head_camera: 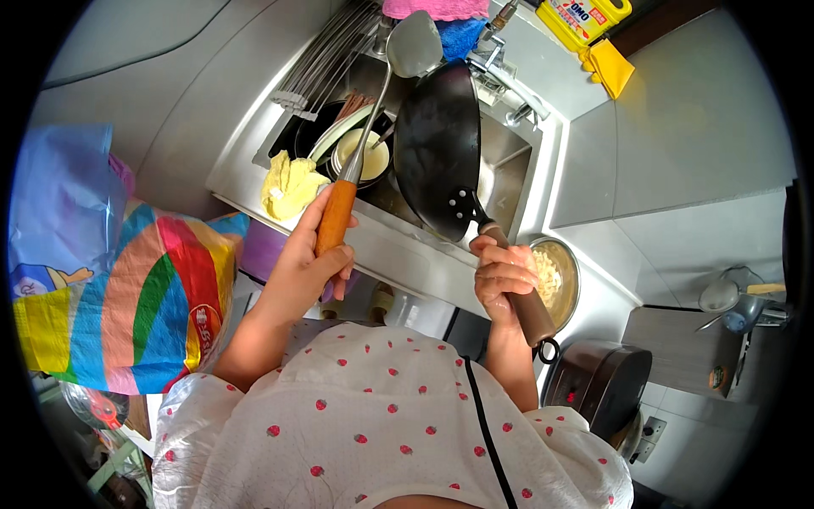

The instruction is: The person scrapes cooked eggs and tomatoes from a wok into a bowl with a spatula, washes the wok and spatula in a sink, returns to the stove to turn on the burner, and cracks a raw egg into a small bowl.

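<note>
My left hand (pixel 321 254) grips the wooden handle of a metal wok spatula (pixel 340 213), its blade raised over the back of the sink. In my right hand (pixel 505 277) is the brown handle of a black wok (pixel 439 146), tilted on its side above the sink (pixel 509 168). In the sink's left part, a dark pot holds a cream-coloured bowl (pixel 362 156) with liquid and a utensil in it, beside a pale green-white dish edge. A crumpled yellow cloth (pixel 289 184) lies on the counter near my left hand.
A metal bowl of pale food pieces (pixel 554 280) stands right of my right hand, with a dark rice cooker (pixel 598 382) nearer. The faucet (pixel 509 79), a bundle of metal rods (pixel 331 57) and a yellow detergent bottle (pixel 582 22) are behind. A striped bag (pixel 162 292) stands left.
</note>
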The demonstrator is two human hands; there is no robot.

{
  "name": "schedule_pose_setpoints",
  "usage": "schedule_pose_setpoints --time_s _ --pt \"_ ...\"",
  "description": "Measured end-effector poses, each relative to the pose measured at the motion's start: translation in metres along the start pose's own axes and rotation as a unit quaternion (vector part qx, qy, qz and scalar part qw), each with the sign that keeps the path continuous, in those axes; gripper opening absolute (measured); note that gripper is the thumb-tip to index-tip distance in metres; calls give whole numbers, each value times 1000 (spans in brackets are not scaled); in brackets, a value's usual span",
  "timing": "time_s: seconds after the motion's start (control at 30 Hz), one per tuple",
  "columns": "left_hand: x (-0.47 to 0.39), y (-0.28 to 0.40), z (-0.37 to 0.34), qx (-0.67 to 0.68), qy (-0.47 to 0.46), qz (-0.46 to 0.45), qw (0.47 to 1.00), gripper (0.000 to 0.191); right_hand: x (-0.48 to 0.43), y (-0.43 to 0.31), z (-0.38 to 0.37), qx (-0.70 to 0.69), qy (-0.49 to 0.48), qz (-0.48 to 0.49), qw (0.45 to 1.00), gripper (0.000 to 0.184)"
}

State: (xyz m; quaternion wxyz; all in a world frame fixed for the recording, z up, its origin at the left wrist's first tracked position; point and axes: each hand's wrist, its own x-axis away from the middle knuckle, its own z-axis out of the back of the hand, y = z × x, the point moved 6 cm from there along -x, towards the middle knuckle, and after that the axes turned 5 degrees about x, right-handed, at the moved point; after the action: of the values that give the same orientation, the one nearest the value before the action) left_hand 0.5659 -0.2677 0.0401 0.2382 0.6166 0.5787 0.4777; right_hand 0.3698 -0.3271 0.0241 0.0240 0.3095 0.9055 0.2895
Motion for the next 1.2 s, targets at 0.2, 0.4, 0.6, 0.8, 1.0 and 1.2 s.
schedule_pose_setpoints --time_s 0.2,0.4,0.6,0.8,1.0,1.2 --pt "3 4 1 10 -3 -7 1000 64 2 8 -1 -7 -13 0 1000 18" --pt "6 5 3 11 -19 -16 1000 63 10 10 7 -20 -32 -6 999 19" --pt "12 4 16 24 -14 -26 999 62 13 11 7 19 -24 -10 999 19" --pt "11 1 23 38 -24 -11 999 64 16 12 -1 79 -12 3 997 16" --pt "16 -3 33 36 -23 -7 999 66 14 -1 5 203 43 3 978 21" --pt "14 -11 42 19 -14 6 1000 67 12 -22 43 421 165 49 891 20"
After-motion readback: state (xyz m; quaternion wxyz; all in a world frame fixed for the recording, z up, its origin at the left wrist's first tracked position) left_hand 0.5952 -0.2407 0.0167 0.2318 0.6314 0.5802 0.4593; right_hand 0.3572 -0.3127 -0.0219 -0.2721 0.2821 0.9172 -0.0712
